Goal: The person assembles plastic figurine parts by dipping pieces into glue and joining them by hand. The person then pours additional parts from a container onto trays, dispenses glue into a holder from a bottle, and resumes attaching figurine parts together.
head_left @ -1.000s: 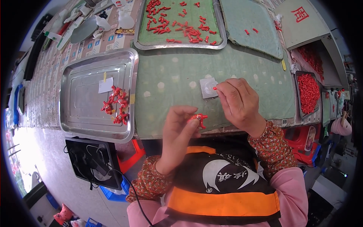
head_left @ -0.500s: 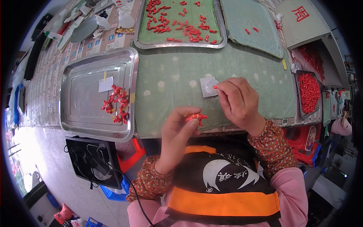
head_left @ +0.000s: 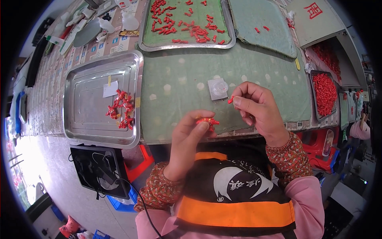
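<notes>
My left hand (head_left: 189,133) pinches a small red figurine with gold markings (head_left: 207,122) between thumb and fingers, just above the table's near edge. A tiny red piece (head_left: 230,100) is gripped at the fingertips of my right hand (head_left: 256,107), a little to the right and farther off. The two red things are apart. Close beyond my right fingertips, a small clear round dish (head_left: 219,88) sits on a pale square (head_left: 213,95) on the green cloth (head_left: 175,71). What the dish holds is too small to tell.
At left, a metal tray (head_left: 81,99) holds several red figurines (head_left: 121,107) and a paper slip. A green-lined tray (head_left: 191,46) of loose red pieces lies at the back, beside a green board (head_left: 262,18) with two pieces. A dark tray (head_left: 324,93) heaped with red pieces stands at right.
My right hand has drawn back from the clear dish, toward me and slightly right, turning as it keeps the small red piece. My left hand has hardly moved.
</notes>
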`<state>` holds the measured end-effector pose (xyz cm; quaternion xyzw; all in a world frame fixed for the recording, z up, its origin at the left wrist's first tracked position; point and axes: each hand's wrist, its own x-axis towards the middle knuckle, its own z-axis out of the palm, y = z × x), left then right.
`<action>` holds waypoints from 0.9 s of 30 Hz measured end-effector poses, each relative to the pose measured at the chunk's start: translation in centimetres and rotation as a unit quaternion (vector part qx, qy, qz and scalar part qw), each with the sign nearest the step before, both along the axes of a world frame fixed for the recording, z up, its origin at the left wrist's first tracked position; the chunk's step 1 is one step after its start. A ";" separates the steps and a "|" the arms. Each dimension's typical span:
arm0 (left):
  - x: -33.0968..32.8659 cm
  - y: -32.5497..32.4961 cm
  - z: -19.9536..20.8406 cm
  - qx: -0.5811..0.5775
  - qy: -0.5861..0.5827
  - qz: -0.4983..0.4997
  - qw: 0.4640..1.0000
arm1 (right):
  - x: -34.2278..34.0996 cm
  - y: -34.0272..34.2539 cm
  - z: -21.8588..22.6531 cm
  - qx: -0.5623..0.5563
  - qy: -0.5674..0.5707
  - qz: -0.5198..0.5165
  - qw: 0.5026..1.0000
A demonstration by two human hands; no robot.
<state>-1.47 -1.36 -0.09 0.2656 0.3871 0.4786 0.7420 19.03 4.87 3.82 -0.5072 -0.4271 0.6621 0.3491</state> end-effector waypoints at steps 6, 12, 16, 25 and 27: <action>0.2 -0.1 -0.1 -0.011 -0.004 -0.003 1.000 | -0.6 -1.6 0.2 0.041 -0.012 0.022 0.999; -0.4 -0.1 -0.8 -0.026 -0.041 -0.038 0.998 | -1.4 -3.1 0.0 0.250 -0.111 0.046 0.961; -0.6 0.0 -1.0 -0.017 -0.053 -0.063 0.996 | -1.4 -3.3 -0.2 0.388 -0.184 0.072 0.900; -0.6 -0.2 -0.7 -0.023 -0.034 -0.076 0.996 | -1.7 -3.5 -0.4 0.475 -0.227 0.066 0.847; -0.6 -0.3 -0.7 -0.016 -0.035 -0.075 0.996 | -1.7 -3.5 -0.3 0.484 -0.231 0.068 0.841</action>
